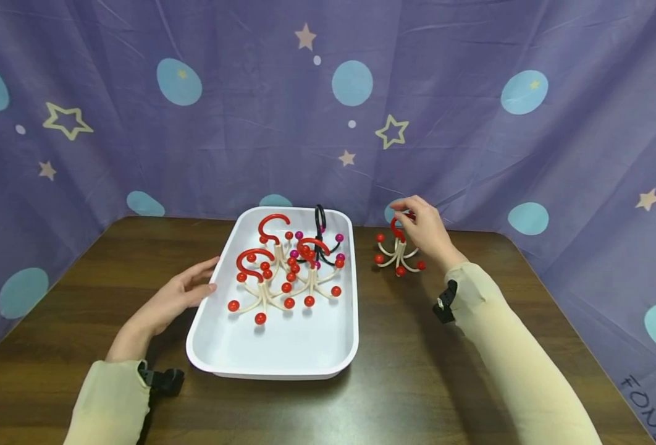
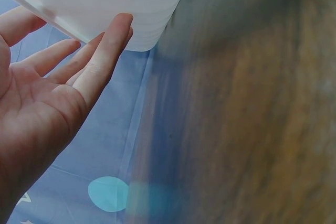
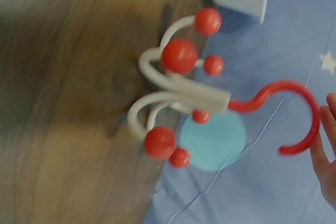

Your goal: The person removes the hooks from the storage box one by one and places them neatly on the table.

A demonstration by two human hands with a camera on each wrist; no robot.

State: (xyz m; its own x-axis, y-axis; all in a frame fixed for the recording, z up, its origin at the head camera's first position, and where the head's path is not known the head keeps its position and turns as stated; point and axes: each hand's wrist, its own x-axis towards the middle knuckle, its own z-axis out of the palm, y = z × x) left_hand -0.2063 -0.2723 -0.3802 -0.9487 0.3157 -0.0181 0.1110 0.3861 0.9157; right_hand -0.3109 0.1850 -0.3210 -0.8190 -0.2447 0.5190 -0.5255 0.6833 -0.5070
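Right hand [image 1: 425,232]: mine, reaching in from above, with thumb and fingertips at the hook of the lone stand. Contact is likely; whether they pinch it or merely lie against it, I cannot tell.
Left hand [image 1: 175,293]: mine, gripping nothing. Fingers extended and spread against the outer left wall of the tray, thumb at the rim.
Lone stand [image 1: 400,248]: outside the tray, to its right, towards the rear of the desk. Cream stem and arms, red balls at the arm ends.
Red hook [image 3: 308,96]: tops the stem of the lone stand; its outer bend lies right at my right fingertips in the right wrist view.
Governing relation: lone stand directly below and slightly left of my right hand, long axis upright, hook uppermost. The right hand is the nearer by far; the tray lies between my left hand and the stand.
White tray [image 1: 272,349]: long side running away from me, floor bare at the near end.
Tray contents: three red-hooked stands, namely a near one [image 1: 263,290], a rear one [image 1: 277,252] and a right one [image 1: 313,275], closely grouped, plus a black stand [image 1: 319,238] with magenta balls at the rear right.
Desk [image 1: 395,383]: dark wood grain, bearing tray and lone stand.
Backdrop: purple curtain [image 1: 445,142], printed with stars and blue ovals.
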